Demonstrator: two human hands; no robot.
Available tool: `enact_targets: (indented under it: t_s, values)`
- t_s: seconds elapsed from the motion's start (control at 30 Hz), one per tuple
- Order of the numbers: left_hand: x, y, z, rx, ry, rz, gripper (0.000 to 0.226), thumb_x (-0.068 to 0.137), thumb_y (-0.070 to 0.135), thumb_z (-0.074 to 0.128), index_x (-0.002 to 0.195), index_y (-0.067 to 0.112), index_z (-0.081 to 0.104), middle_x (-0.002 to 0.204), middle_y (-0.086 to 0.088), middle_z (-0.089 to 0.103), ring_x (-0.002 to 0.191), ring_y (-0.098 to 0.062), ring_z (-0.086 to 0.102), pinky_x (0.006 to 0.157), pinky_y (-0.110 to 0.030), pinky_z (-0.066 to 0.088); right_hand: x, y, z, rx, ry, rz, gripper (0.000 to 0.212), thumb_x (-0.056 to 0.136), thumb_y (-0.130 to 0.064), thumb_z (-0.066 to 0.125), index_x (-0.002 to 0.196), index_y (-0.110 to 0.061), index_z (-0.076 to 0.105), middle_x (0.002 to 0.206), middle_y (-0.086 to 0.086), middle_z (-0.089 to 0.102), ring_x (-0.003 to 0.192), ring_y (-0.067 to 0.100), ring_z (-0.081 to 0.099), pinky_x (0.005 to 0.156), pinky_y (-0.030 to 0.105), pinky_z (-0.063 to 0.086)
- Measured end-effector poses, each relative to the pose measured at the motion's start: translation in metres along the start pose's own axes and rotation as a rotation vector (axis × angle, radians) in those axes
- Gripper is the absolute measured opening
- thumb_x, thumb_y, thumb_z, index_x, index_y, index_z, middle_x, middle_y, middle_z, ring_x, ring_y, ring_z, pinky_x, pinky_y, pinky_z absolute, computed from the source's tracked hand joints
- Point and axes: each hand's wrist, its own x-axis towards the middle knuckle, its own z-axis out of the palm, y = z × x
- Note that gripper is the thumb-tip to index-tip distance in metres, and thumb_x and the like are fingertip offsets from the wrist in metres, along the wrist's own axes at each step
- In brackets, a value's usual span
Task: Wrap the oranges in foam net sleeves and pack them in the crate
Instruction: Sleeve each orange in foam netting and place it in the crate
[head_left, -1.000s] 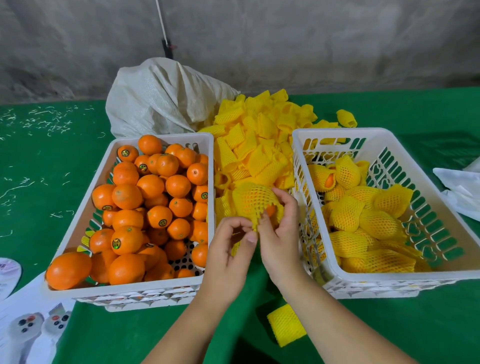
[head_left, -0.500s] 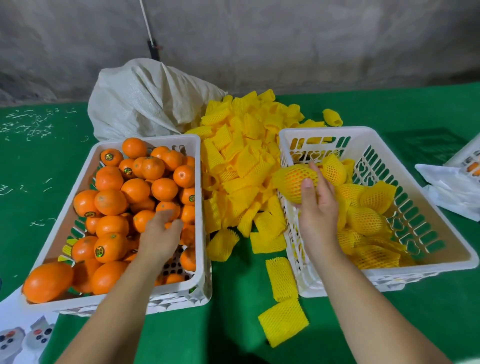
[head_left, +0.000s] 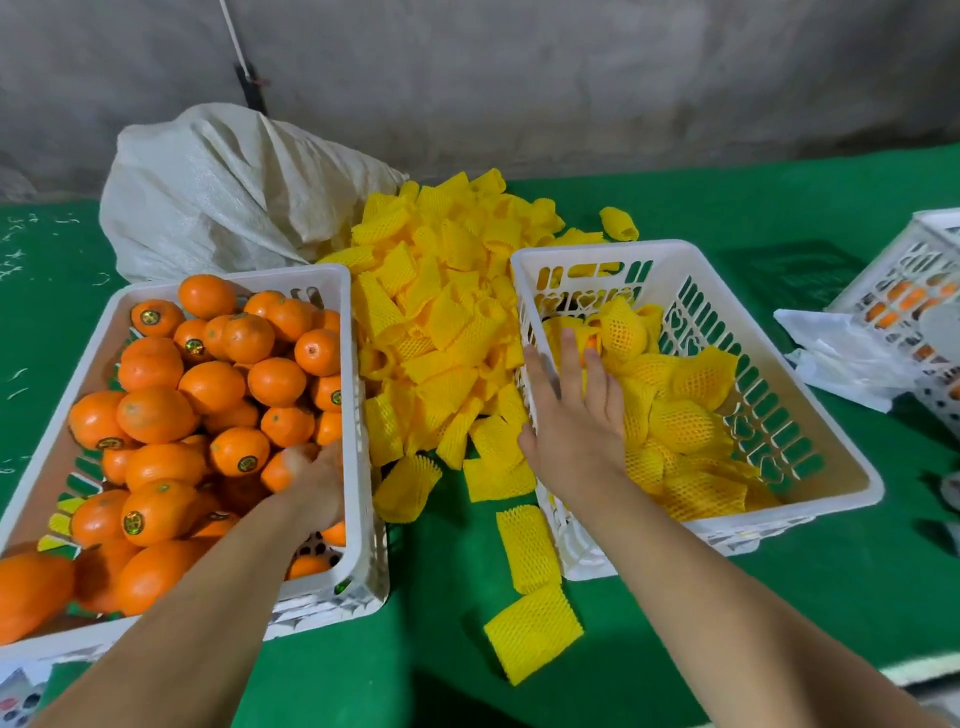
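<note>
The left hand (head_left: 311, 480) curls round a bare orange (head_left: 278, 470) at the near right of the full crate (head_left: 358, 415); right of that crate lie the foam sleeves (head_left: 441, 332), nearer the flat, empty right hand (head_left: 574, 415) over the packing crate (head_left: 831, 457)

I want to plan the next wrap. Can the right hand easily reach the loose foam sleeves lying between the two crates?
Probably yes. The right hand is open over the right crate, and the foam sleeves lie uncovered just beside it.
</note>
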Motion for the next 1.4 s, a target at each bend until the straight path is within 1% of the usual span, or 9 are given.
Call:
enact_targets:
  t_s: [0.37,0.5,0.6,0.67,0.83,0.93,1.07,1.27,1.4]
  values:
    - [-0.011,0.006,-0.005,0.237,0.041,-0.002,0.048,0.102,0.019,0.061,0.146,0.025,0.041,0.142,-0.01,0.035,0.129,-0.04,0.051,0.095,-0.054,0.054,-0.015,-0.041,0.047,-0.309,-0.49,-0.31,0.06,0.095,-0.047,0.05,0.15,-0.024,0.046,0.17,0.018,0.005,0.153,0.045,0.001,0.116,0.061,-0.005]
    - [-0.014,-0.015,-0.017,-0.187,0.157,-0.035,0.06,0.098,0.032,0.072,0.149,0.018,0.042,0.143,-0.019,0.044,0.123,-0.044,0.054,0.102,-0.056,0.05,-0.031,-0.046,0.076,-0.185,-0.877,-0.206,0.061,0.099,-0.052,0.051,0.156,-0.032,0.042,0.171,0.017,-0.012,0.154,0.047,-0.009,0.124,0.062,0.005]
    - [-0.03,-0.024,-0.033,-0.716,0.261,-0.151,0.076,0.089,0.036,0.084,0.148,0.023,0.038,0.143,-0.015,0.046,0.113,-0.035,0.061,0.085,-0.044,0.06,-0.034,-0.041,0.087,-0.033,-1.025,-0.065,0.069,0.102,-0.049,0.051,0.163,-0.038,0.02,0.17,0.005,-0.026,0.155,0.041,-0.019,0.123,0.062,0.01]
    - [-0.046,-0.023,-0.041,-1.118,0.218,-0.122,0.081,0.088,0.036,0.086,0.151,0.028,0.035,0.144,-0.006,0.046,0.106,-0.022,0.064,0.07,-0.029,0.058,-0.035,-0.037,0.094,-0.012,-0.999,-0.053,0.076,0.104,-0.045,0.05,0.166,-0.032,0.008,0.171,0.0,-0.024,0.156,0.038,-0.016,0.123,0.061,0.013]
    - [-0.081,-0.005,-0.042,-1.604,0.074,0.118,0.07,0.087,0.039,0.082,0.145,0.032,0.044,0.147,-0.004,0.056,0.127,-0.023,0.062,0.093,-0.032,0.054,-0.044,-0.041,0.097,0.128,-0.576,-0.12,0.068,0.104,-0.042,0.048,0.164,-0.022,0.023,0.171,0.0,0.017,0.155,0.031,0.016,0.124,0.047,0.021]
    - [-0.095,0.017,-0.036,-1.467,0.096,0.215,0.066,0.081,0.054,0.077,0.139,0.04,0.047,0.135,0.0,0.064,0.118,-0.017,0.067,0.086,-0.032,0.057,-0.044,-0.046,0.085,0.356,-0.254,-0.117,0.046,0.101,-0.028,0.059,0.146,-0.022,0.057,0.149,0.0,0.054,0.132,0.029,0.052,0.106,0.043,0.045]
    - [-0.102,0.039,-0.017,-1.171,0.306,0.325,0.067,0.083,0.055,0.074,0.142,0.04,0.046,0.138,-0.004,0.051,0.116,-0.018,0.062,0.091,-0.031,0.056,-0.037,-0.046,0.064,0.726,-0.017,-0.033,0.038,0.1,-0.01,0.063,0.137,-0.017,0.063,0.133,0.006,0.059,0.116,0.026,0.061,0.091,0.041,0.055]
    - [-0.112,0.051,0.005,-1.032,0.379,0.521,0.066,0.078,0.082,0.068,0.131,0.045,0.052,0.132,0.005,0.053,0.112,-0.007,0.06,0.085,-0.019,0.051,-0.027,-0.07,-0.003,1.359,-0.07,0.286,0.03,0.095,-0.032,0.073,0.119,-0.025,0.057,0.111,0.005,0.064,0.098,0.016,0.065,0.079,0.032,0.051]
    - [-0.114,0.054,0.01,-0.982,0.334,0.542,0.071,0.072,0.086,0.071,0.124,0.045,0.046,0.121,0.01,0.053,0.1,-0.007,0.063,0.077,-0.021,0.052,-0.032,-0.075,-0.028,2.008,-0.515,0.287,0.038,0.09,-0.023,0.06,0.127,-0.024,0.067,0.125,0.002,0.073,0.118,0.02,0.068,0.096,0.035,0.056]
